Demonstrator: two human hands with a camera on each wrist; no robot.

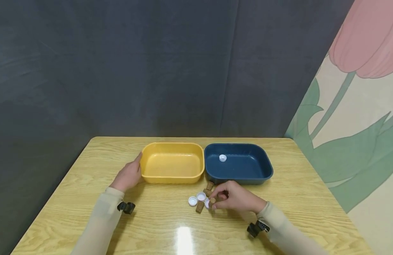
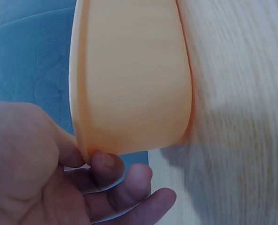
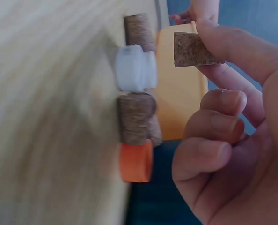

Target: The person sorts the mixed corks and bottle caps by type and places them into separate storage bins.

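My right hand (image 1: 238, 197) pinches a short brown cork (image 3: 190, 49) between thumb and index finger, above a small pile on the table. In that pile lie white bottle caps (image 1: 192, 201) and several more corks (image 1: 200, 207). An orange cap (image 3: 136, 162) stands at one end of the row in the right wrist view; my right hand hides it in the head view. My left hand (image 1: 127, 176) pinches the rim at the left end of a yellow tub (image 1: 172, 180), thumb and index finger at its corner in the left wrist view.
Right beside the yellow tub stands a dark blue tub (image 1: 239, 180) with one white cap (image 1: 222, 158) inside. Both are near the back of the wooden table (image 1: 152, 226). A dark curtain (image 1: 152, 71) hangs behind, and a wall with a tulip picture (image 1: 359, 124) rises at the right.
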